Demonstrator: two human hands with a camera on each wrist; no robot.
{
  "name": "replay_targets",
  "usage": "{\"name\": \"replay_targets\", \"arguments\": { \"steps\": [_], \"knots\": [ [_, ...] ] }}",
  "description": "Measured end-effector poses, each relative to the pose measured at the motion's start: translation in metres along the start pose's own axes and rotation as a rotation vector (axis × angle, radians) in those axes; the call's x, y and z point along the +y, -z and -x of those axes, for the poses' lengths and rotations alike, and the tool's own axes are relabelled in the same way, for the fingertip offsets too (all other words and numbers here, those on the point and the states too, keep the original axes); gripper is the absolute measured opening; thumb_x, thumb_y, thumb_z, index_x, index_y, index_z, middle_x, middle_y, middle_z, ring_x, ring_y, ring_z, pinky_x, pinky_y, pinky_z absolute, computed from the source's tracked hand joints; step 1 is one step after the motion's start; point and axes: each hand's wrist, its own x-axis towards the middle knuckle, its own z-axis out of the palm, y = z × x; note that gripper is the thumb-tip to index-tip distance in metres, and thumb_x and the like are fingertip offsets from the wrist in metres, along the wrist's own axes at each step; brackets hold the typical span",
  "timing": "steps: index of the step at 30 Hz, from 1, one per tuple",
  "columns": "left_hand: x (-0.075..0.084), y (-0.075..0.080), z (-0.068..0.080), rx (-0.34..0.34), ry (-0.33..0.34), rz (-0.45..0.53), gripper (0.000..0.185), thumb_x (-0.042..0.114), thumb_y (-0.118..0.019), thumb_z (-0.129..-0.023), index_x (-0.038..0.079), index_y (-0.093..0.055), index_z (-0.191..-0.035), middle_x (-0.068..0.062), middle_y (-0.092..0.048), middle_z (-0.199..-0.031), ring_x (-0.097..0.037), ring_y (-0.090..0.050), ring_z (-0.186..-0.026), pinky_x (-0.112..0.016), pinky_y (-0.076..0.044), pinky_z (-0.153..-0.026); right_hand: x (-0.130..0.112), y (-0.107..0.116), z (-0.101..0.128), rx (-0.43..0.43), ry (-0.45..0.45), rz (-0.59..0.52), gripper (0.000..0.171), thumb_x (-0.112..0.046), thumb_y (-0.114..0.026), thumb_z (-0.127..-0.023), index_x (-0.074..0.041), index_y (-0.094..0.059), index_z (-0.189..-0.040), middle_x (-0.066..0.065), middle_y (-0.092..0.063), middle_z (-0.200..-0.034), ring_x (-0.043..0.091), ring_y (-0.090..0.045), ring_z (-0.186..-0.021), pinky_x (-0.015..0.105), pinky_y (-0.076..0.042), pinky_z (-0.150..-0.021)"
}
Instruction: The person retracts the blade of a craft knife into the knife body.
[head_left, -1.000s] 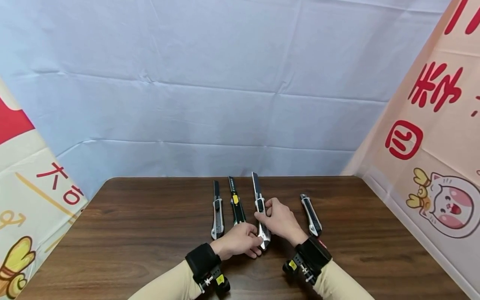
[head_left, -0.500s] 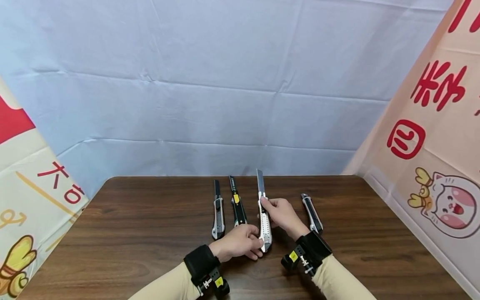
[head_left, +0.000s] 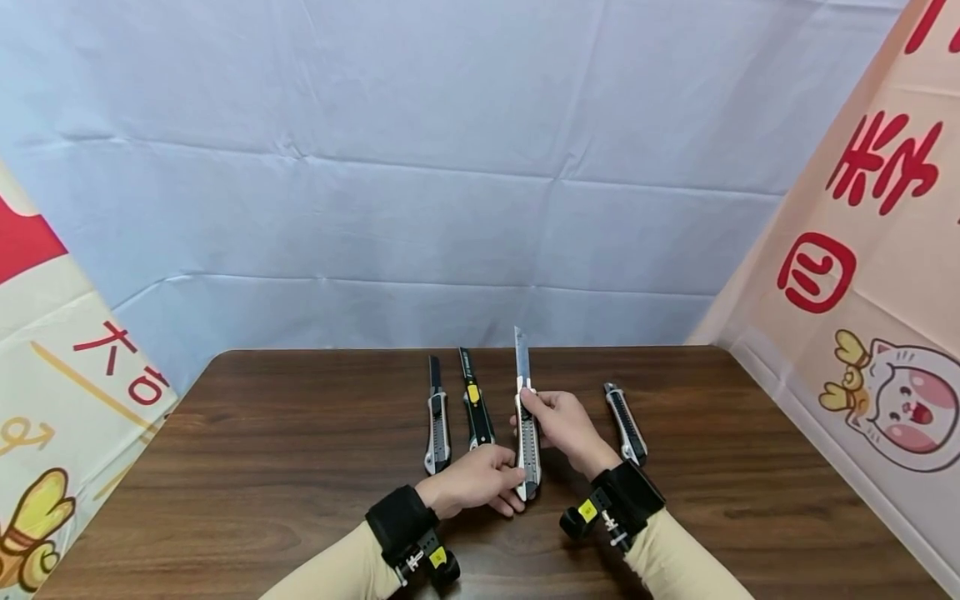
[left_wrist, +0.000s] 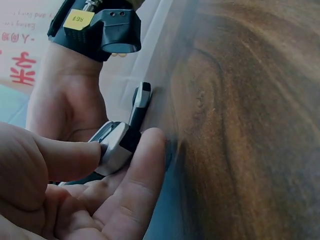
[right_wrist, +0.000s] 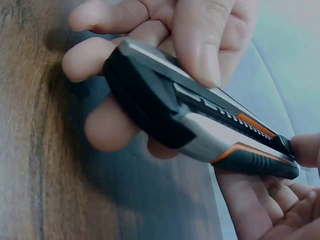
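Observation:
Both hands hold a silver-and-black utility knife [head_left: 528,446] with orange trim, its blade extended and pointing away from me. In the head view, my left hand [head_left: 476,481] pinches the rear end of its handle between thumb and fingers. My right hand [head_left: 568,427] grips the front part of the handle. From the right wrist view, the right thumb [right_wrist: 306,150] presses at the black slider of the knife [right_wrist: 230,132], with fingers beneath the handle. The left wrist view shows the knife's end [left_wrist: 116,150] raised off the table.
To the left on the brown table [head_left: 262,467] lie a grey utility knife [head_left: 437,433] and a black one [head_left: 477,417] with a yellow slider, blades extended. Another utility knife [head_left: 626,425] lies to the right. A pale cloth [head_left: 450,167] hangs behind.
The knife has turned so its slotted face is up and its blade points straighter away. My right thumb has shifted onto the top of the handle; the left hand has barely moved.

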Motion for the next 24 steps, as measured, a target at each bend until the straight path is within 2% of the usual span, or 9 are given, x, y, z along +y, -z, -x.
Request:
{"name": "replay_targets", "arguments": {
  "steps": [12, 17, 24],
  "knots": [
    [0.0043, 0.0003, 0.0008, -0.03, -0.006, -0.065, 0.022, 0.01, -0.048, -0.102, -0.005, -0.059, -0.114, -0.014, -0.068, -0.091, -0.025, -0.069, -0.08, -0.036, -0.061, -0.071, 0.0002, 0.0018, 0.0004, -0.008, 0.027, 0.014, 0.051, -0.039, -0.049, -0.102, 0.007, -0.06, -0.122, 0.021, -0.072, -0.102, 0.014, -0.069, -0.08, 0.031, -0.06, -0.067],
    [0.0038, 0.0001, 0.0008, -0.03, -0.009, -0.076, 0.021, 0.01, -0.048, -0.102, -0.005, -0.06, -0.113, -0.013, -0.068, -0.091, -0.023, -0.068, -0.077, -0.036, -0.061, -0.071, -0.0034, 0.0011, 0.0036, -0.013, 0.035, 0.02, 0.049, -0.035, -0.047, -0.104, 0.009, -0.059, -0.122, 0.024, -0.071, -0.104, 0.017, -0.07, -0.083, 0.032, -0.059, -0.068],
    [0.0011, 0.0005, 0.0004, -0.02, -0.012, -0.085, 0.02, 0.009, -0.049, -0.102, -0.004, -0.06, -0.111, -0.011, -0.067, -0.087, -0.014, -0.065, -0.071, -0.033, -0.061, -0.068, -0.0012, -0.0003, 0.0012, -0.029, 0.02, -0.004, 0.046, -0.032, -0.048, -0.104, 0.008, -0.058, -0.125, 0.02, -0.072, -0.101, 0.014, -0.069, -0.082, 0.03, -0.058, -0.069]
  ]
}}
